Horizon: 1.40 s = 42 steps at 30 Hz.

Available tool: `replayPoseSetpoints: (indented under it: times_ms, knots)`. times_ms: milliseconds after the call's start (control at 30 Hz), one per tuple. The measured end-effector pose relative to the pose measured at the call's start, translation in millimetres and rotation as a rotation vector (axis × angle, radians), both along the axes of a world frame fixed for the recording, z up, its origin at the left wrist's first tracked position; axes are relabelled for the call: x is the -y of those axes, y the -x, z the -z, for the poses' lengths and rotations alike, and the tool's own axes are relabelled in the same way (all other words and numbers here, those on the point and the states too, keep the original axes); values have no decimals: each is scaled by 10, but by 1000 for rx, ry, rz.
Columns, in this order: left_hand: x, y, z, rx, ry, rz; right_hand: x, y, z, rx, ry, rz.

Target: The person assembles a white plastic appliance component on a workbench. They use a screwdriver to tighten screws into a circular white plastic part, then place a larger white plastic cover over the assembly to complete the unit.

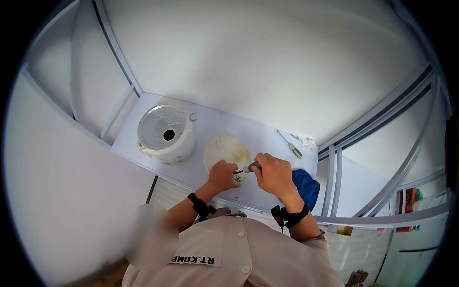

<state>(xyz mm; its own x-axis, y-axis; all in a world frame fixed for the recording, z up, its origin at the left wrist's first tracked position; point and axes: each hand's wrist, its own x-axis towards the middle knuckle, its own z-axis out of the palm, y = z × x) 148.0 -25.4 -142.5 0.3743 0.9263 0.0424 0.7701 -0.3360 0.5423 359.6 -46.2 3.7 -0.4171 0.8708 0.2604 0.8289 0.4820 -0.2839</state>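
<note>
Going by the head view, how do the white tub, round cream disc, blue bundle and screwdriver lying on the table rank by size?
1. White tub
2. Round cream disc, partly hidden
3. Blue bundle, partly hidden
4. Lying screwdriver

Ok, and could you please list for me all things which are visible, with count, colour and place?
table: 1, whitish, centre
pot: 1, white with silver top, table's left end
wire: 1, reddish, beside pot
disc: 1, cream, mid-table
held screwdriver: 1, grey handle, at disc's near edge
loose screwdriver: 1, grey handle, table's far right
scrap: 1, white, far right corner
fabric: 1, blue, near right corner
walls: several, white, around
rails: several, grey, both sides
clutter: uncountable, red and green, right edge
shirt: 1, beige, bottom
wristbands: 2, black, one per wrist
left hand: 1, bare, at disc
right hand: 1, bare, on held screwdriver
</note>
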Motion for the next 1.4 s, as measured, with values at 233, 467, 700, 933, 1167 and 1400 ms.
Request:
replayPoseSetpoints:
  times_ms: [233,467,700,933,1167,1400]
  knots:
    - [2,49,46,47,-36,59,53,52,49,-287,94,23]
    - [86,175,128,-25,-160,107,128,65,119,-470,9,58]
    - [160,323,173,-143,-170,129,147,-34,-19,-520,-144,125]
    - [191,285,-64,-178,-87,-60,239,-207,14,-642,-79,234]
    - [124,156,-47,-323,-99,-254,306,-299,3,-650,-70,259]
    - [35,87,161,-375,-172,-272,360,-370,20,-649,-100,255]
